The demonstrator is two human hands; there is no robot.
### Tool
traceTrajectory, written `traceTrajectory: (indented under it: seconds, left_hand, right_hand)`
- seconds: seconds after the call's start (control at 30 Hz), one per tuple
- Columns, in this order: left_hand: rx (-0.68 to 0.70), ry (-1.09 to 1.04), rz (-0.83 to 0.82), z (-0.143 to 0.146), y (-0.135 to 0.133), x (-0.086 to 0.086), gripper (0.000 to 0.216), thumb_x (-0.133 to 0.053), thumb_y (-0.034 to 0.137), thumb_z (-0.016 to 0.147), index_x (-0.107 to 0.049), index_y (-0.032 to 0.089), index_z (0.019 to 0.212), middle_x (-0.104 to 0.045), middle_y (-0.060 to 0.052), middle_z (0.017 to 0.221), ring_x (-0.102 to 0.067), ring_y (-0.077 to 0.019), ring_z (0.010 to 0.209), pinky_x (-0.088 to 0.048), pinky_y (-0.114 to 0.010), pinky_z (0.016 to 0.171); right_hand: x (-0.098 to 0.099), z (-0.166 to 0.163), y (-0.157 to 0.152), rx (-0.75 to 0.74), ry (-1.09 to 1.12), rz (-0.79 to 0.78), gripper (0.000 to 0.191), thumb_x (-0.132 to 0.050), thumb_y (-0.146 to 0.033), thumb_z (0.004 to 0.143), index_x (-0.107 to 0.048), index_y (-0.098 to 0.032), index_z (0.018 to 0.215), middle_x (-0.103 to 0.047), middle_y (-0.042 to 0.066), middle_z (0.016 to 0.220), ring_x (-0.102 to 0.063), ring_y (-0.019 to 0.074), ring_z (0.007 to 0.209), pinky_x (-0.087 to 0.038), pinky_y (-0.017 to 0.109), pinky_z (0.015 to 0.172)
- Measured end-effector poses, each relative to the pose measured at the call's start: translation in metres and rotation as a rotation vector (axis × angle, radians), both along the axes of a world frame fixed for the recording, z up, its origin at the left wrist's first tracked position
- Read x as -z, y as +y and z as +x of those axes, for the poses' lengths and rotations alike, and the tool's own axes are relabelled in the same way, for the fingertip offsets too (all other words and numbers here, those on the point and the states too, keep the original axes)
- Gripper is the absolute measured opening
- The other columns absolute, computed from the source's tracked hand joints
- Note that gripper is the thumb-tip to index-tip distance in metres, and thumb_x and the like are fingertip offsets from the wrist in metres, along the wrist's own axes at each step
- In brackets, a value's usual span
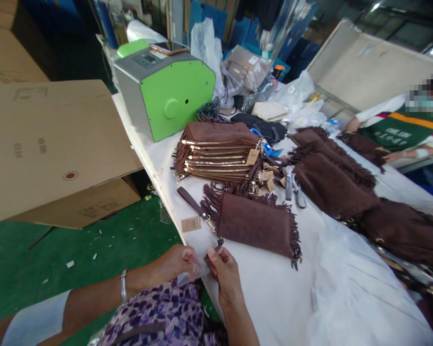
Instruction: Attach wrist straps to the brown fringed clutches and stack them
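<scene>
My left hand (pixel 178 263) and my right hand (pixel 224 271) meet at the near edge of the white table (pixel 274 298), both pinched on a small clear plastic piece (pixel 195 275). My right fingertips also touch a small dark tab hanging from the brown fringed suede pouch (pixel 256 225) lying just beyond. The pouch's strap (pixel 189 200) and a tan paper tag (pixel 191 224) lie to its left. Behind it stands a stack of like pouches (pixel 218 151) with gold zips.
A green and grey machine (pixel 164 89) stands at the table's far left end. More brown fringed pouches (pixel 332 185) trail along the right. Cardboard boxes (pixel 46 144) rest on the green floor at left. Another person (pixel 400 132) sits at far right among plastic bags.
</scene>
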State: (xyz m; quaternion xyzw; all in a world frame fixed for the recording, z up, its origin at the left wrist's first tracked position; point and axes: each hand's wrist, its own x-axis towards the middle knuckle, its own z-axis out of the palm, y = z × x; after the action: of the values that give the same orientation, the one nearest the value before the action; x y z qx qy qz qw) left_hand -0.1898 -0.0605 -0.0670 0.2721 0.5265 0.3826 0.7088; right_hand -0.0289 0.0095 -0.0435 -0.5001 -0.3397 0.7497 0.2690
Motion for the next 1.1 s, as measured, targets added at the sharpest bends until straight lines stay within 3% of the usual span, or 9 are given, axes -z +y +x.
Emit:
traceTrajectory:
  seconds: [0.37,0.8,1.1]
  left_hand:
    - [-0.001,0.105,0.006,0.002,0.001,0.005,0.024,-0.068,0.035,0.063,-0.060,0.013,0.069,-0.064,-0.001,0.062,-0.056,-0.0156,0.059,-0.040,-0.024,0.056]
    - [0.013,0.205,0.051,0.003,0.005,-0.019,0.016,-0.062,0.028,0.065,-0.059,0.013,0.067,-0.058,0.002,0.063,-0.048,-0.0120,0.061,-0.033,-0.021,0.056]
    - [-0.015,0.205,0.003,0.006,0.008,-0.017,0.021,-0.065,0.035,0.065,-0.061,0.014,0.066,-0.064,-0.001,0.060,-0.055,-0.0137,0.056,-0.036,-0.021,0.053]
  right_hand:
    - [0.000,0.002,0.000,0.007,-0.004,0.003,0.052,-0.084,-0.051,0.064,-0.044,-0.018,0.066,-0.041,-0.009,0.049,-0.023,0.0017,0.042,-0.013,0.017,0.041]
    - [-0.001,0.000,-0.002,0.012,0.002,-0.007,0.053,-0.083,-0.051,0.065,-0.041,-0.019,0.065,-0.036,-0.010,0.048,-0.021,0.0015,0.042,-0.012,0.018,0.041]
    - [0.001,0.003,-0.003,-0.002,-0.031,-0.012,0.053,-0.082,-0.051,0.065,-0.040,-0.020,0.066,-0.035,-0.011,0.049,-0.021,0.0023,0.043,-0.012,0.018,0.041]
